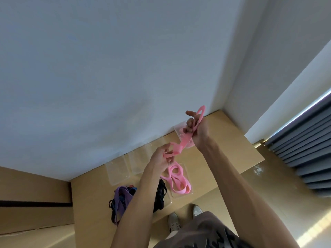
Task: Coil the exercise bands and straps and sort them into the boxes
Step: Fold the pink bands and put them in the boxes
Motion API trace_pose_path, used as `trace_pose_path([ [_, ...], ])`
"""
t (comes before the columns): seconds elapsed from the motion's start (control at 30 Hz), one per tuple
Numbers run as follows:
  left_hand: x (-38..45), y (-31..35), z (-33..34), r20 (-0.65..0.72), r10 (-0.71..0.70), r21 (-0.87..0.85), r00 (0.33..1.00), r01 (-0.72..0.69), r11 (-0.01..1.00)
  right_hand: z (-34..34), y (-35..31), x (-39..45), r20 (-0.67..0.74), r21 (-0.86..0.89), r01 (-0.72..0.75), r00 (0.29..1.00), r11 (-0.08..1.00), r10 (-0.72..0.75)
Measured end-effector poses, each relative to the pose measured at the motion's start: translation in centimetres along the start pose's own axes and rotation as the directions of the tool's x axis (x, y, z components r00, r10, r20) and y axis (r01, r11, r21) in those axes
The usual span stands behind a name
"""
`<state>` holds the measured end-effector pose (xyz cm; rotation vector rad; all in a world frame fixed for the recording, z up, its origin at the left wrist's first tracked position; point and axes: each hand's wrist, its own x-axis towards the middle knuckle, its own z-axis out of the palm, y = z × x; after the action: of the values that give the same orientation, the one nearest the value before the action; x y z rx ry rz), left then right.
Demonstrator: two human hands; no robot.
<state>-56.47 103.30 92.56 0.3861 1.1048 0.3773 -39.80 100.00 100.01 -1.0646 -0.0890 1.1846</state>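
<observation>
Pink band: stretched in the air between both hands, well above the table; one loop sticks up past the right grip.
Right hand: fingers curled round the upper end of the pink band, grip clamped on it; forefinger raised.
Left hand: lower and nearer the body; fingers curled round the other end of the pink band, grip clamped on it.
Second pink band: lies in loose loops in a clear box on the table, just below the left grip.
Black straps: heaped in a clear box beside the pink one, below the left forearm, partly hidden by it.
Purple band: tangled with dark straps on the bare table, left of the left forearm.
Clear boxes: a row against the wall, beyond and left of the left grip; one more behind the right grip holds something pink.
Shoes: on the floor beneath the table edge.
</observation>
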Motion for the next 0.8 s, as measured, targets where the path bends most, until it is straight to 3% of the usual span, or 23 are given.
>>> trace_pose_path([
  [0.07,0.0,0.2,-0.4,-0.081,0.046,0.046,0.996,-0.042,0.998,-1.1,0.7,0.4,-0.071,-0.221,0.050,0.995,0.974,-0.067],
  [0.17,-0.7,1.2,0.3,-0.143,0.200,0.161,0.969,-0.177,0.971,-2.2,2.5,0.5,-0.088,-0.522,0.099,0.982,0.847,-0.169],
  [0.23,-1.2,2.2,1.3,-0.123,0.303,0.275,0.945,-0.261,0.925,-2.2,3.9,0.2,-0.078,-0.617,0.114,0.976,0.779,-0.204],
  [0.33,-2.3,3.2,3.1,0.016,0.394,0.408,0.919,-0.366,0.836,-1.4,5.5,-0.2,-0.019,-0.750,0.192,0.950,0.633,-0.311],
  [0.47,-3.4,3.5,4.4,0.094,0.431,0.416,0.897,-0.429,0.802,0.0,6.1,-0.5,0.050,-0.904,0.244,0.876,0.352,-0.479],
  [0.53,-3.6,3.4,4.7,0.104,0.463,0.421,0.880,-0.461,0.781,0.1,6.1,-0.5,0.098,-0.918,0.283,0.842,0.279,-0.531],
  [0.63,-3.5,3.2,5.0,0.059,0.526,0.471,0.848,-0.488,0.735,0.0,5.9,-0.8,0.081,-0.910,0.281,0.842,0.305,-0.534],
  [0.73,-3.0,3.1,4.8,-0.004,0.499,0.430,0.867,-0.449,0.783,-0.1,6.1,-1.3,0.007,-0.896,0.253,0.831,0.365,-0.556],
  [0.8,-3.0,3.1,4.7,0.013,0.452,0.364,0.892,-0.425,0.829,-0.1,6.3,-1.5,0.015,-0.849,0.277,0.864,0.450,-0.503],
])
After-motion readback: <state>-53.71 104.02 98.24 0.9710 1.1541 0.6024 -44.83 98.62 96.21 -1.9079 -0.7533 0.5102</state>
